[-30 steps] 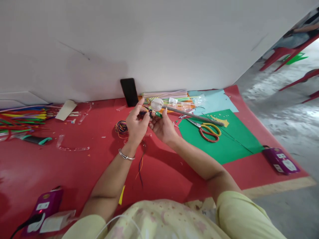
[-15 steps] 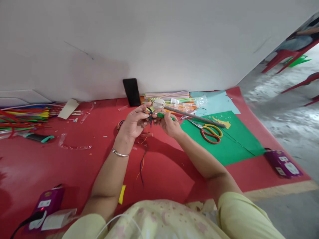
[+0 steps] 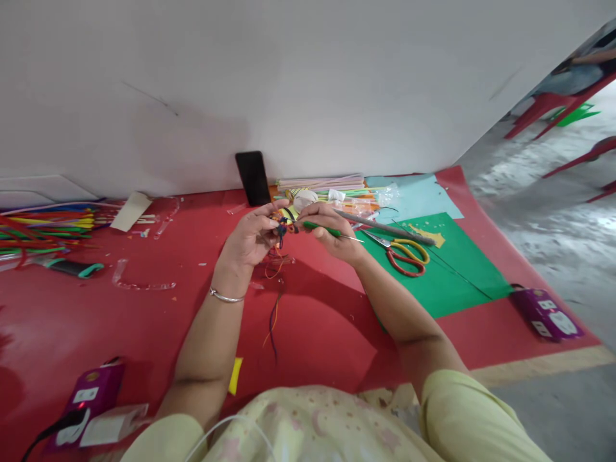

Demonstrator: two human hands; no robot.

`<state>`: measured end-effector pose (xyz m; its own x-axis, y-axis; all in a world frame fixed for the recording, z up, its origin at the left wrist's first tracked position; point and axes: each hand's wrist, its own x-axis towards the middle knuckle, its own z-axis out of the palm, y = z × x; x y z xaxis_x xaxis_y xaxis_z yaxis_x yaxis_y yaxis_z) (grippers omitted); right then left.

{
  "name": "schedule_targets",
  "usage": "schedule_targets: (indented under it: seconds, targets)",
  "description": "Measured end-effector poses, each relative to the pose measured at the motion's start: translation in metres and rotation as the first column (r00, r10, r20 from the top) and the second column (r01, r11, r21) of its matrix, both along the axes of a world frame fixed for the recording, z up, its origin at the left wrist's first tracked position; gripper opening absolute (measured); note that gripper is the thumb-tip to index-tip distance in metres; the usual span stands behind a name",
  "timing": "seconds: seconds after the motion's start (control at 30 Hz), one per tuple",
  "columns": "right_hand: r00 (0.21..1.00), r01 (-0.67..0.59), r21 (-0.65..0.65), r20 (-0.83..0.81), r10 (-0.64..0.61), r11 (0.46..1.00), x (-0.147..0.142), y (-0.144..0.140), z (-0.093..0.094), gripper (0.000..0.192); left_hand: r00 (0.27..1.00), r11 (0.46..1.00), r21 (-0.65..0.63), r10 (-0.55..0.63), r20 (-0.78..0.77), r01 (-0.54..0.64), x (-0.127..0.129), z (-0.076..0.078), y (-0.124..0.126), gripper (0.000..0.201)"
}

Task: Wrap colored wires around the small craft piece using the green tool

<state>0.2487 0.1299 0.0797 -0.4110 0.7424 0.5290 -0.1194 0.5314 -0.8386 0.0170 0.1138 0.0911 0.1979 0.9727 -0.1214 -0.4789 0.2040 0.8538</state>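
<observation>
In the head view my left hand pinches a small knotted bundle of coloured cords, dark blue with orange and red. My right hand is closed around a green-handled crochet hook. One thin metal end of it sticks out to the right, past the palm. The fingertips of both hands almost meet at the bundle and partly cover it. Loose orange and purple cord ends lie on the red table below. A ball-headed grey stick lies just behind my right hand.
Scissors with red and yellow handles lie on a green sheet. A black phone leans against the wall. Coloured sticks and a cutter lie at left. Purple power boxes sit near the table edge.
My right hand has turned and shifted slightly right, so the hook's thin metal end now points out to the right. More of the coloured cord bundle shows between my hands.
</observation>
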Motion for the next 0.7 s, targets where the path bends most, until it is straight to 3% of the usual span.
schedule_targets:
  seconds: [0.27,0.43,0.6,0.7]
  targets:
    - [0.991,-0.063,0.067,0.122,0.054,0.996,0.013,-0.001,0.011,0.044,0.997,0.998,0.018,-0.065,-0.035,0.066,-0.007,0.001,0.0,0.048]
    - [0.978,-0.097,0.091,0.195,0.078,0.991,0.019,-0.004,0.022,0.05,0.996,0.998,-0.009,-0.067,-0.055,0.066,-0.01,0.005,-0.002,0.044]
    - [0.985,-0.144,-0.032,0.089,0.146,0.989,0.018,-0.002,0.013,0.053,0.994,0.996,-0.018,-0.085,-0.069,0.084,-0.01,0.006,-0.005,0.043]
    - [0.98,-0.19,-0.237,-0.104,0.17,0.953,0.001,-0.002,-0.008,0.06,0.995,0.998,0.029,-0.06,-0.078,0.062,0.0,0.004,-0.007,0.045]
